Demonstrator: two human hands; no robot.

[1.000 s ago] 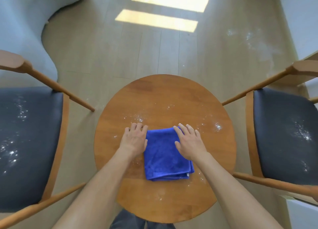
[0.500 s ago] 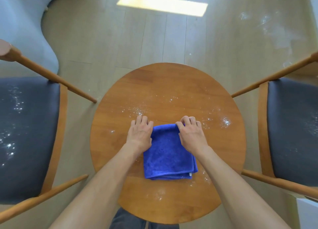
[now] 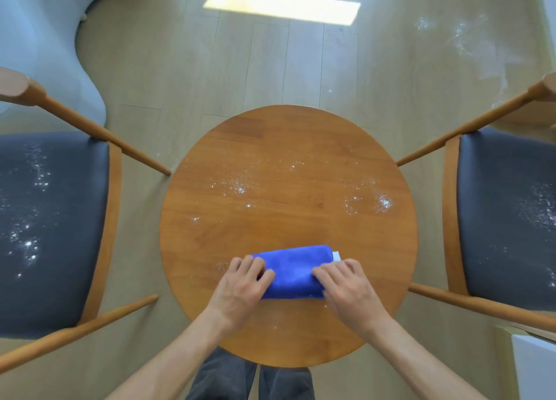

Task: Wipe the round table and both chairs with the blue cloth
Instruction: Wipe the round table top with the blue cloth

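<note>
1. Change: the blue cloth [image 3: 293, 269] was lying as a taller folded square a second ago with my hands at its far edge; it's now folded toward me into a narrow strip across the near half of the round table [image 3: 301, 147]. Judgement: a prep fold, wiping not started, white powder still on the far half.
2. Left chair [image 3: 54, 225]: dark seat, powder specks all over, untouched.
3. Left hand [image 3: 240, 291]: fingers bent over the cloth's left end, gripping and pressing it down.
4. Cloth: on the tabletop between both hands, white tag showing at its right end.
5. Right hand [image 3: 349, 291]: fingers curled over the right end, holding it down.
6. Right chair [image 3: 508, 213]: dark seat, powdered too, untouched.
7. Count: one table, two chairs, one cloth, two hands. Three surfaces to wipe, none done.
</note>
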